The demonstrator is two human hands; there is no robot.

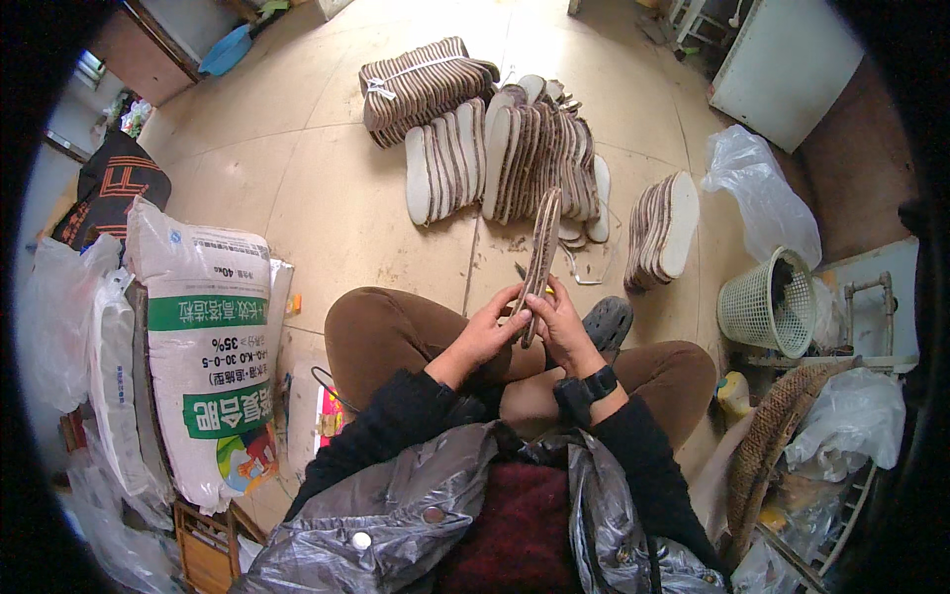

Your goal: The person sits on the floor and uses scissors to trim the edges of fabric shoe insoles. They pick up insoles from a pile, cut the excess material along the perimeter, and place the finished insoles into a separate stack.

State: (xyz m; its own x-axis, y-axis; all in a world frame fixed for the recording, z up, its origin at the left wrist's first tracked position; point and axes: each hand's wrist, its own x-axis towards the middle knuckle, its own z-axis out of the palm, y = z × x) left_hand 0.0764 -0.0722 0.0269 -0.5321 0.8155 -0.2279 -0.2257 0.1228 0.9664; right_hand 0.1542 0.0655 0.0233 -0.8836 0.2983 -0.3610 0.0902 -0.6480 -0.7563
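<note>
A few brown-edged insoles (pixel 540 252) stand upright between my hands, seen edge-on above my lap. My left hand (pixel 497 325) grips their lower left side, and my right hand (pixel 562 322) closes on their right side. Just beyond them on the floor, a dense group of insoles (pixel 534 158) stands on edge with white faces and brown speckled rims. Behind it lies a bundle of insoles (pixel 416 84) tied with white string. A separate stack (pixel 676 223) stands to the right.
A large printed sack (pixel 198 346) and plastic bags (pixel 69 307) crowd the left. At the right are a white mesh basket (pixel 752 307), a clear bag (pixel 752 188), a metal frame with brown cloth (pixel 792 436), and a white panel (pixel 772 59). A blue basin (pixel 226 51) sits far back.
</note>
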